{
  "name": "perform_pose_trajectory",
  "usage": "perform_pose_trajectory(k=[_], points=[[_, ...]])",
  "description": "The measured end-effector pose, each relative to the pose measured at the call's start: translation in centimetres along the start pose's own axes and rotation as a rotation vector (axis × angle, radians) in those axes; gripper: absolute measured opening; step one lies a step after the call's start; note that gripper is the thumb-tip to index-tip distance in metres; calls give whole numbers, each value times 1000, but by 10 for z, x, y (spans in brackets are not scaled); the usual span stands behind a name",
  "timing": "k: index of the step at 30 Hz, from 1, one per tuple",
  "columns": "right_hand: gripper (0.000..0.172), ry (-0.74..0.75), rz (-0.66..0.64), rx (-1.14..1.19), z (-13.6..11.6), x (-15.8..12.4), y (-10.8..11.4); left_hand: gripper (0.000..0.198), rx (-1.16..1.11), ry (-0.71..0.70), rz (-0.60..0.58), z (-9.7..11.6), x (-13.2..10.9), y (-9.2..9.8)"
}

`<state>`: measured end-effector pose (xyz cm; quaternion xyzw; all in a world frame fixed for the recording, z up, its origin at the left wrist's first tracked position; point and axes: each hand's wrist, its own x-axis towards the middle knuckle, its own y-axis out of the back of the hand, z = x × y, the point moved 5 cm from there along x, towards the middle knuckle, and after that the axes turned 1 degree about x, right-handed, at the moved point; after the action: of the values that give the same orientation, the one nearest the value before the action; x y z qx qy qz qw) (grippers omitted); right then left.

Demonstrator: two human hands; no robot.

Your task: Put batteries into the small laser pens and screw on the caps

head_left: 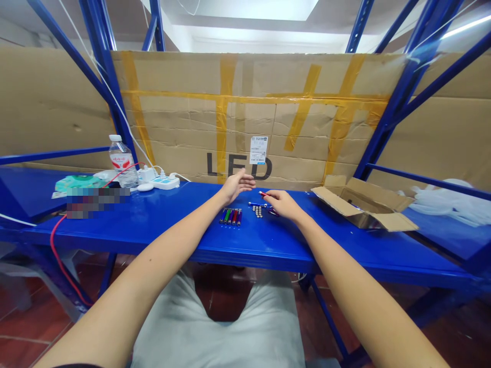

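My left hand (pixel 238 186) is raised over the blue table with its fingers stretched out and nothing in it. Between the fingertips of my right hand (pixel 283 203) is a small red tube (pixel 263 193). Below my left hand lies a row of several coloured metal tubes (pixel 230 217), side by side. A blue tube (pixel 257 204) rests on the table just left of my right hand. Small silver round pieces (pixel 259 211) sit in a cluster under it. A purple tube (pixel 273 211) lies partly beneath my right hand.
An open cardboard box (pixel 364 204) stands at the right. A water bottle (pixel 123 162), a white power strip (pixel 165 182) and a green packet (pixel 80 182) are at the left. A large cardboard sheet (pixel 184 128) backs the blue table (pixel 153 225).
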<state>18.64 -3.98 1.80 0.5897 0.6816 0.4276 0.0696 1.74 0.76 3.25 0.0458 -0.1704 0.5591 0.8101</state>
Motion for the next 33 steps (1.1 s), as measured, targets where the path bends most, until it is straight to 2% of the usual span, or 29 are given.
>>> perform_pose_trajectory(k=[3, 6, 8, 14, 20, 24, 28, 33], points=[[34, 89, -29, -34, -2, 3, -2, 26, 314, -158, -59, 1, -3, -10], [31, 156, -57, -110, -4, 10, 0, 15, 591, -335, -142, 4, -9, -21], [27, 167, -57, -141, -3, 19, 3, 12, 705, -377, -164, 3, -9, -22], [22, 50, -2, -161, 23, 50, 10, 11, 871, -312, -115, -6, 10, -11], [11, -36, -30, -35, 47, 52, 7, 12, 971, -270, -125, -13, 18, -8], [8, -53, -44, -29, 48, 46, 7, 13, 971, -245, -132, -16, 18, -7], [7, -58, -105, -123, 45, 43, 3, 15, 963, -188, -166, -21, 17, -5], [10, -63, -119, -204, 44, 41, 3, 15, 959, -122, -198, -26, 17, -5]])
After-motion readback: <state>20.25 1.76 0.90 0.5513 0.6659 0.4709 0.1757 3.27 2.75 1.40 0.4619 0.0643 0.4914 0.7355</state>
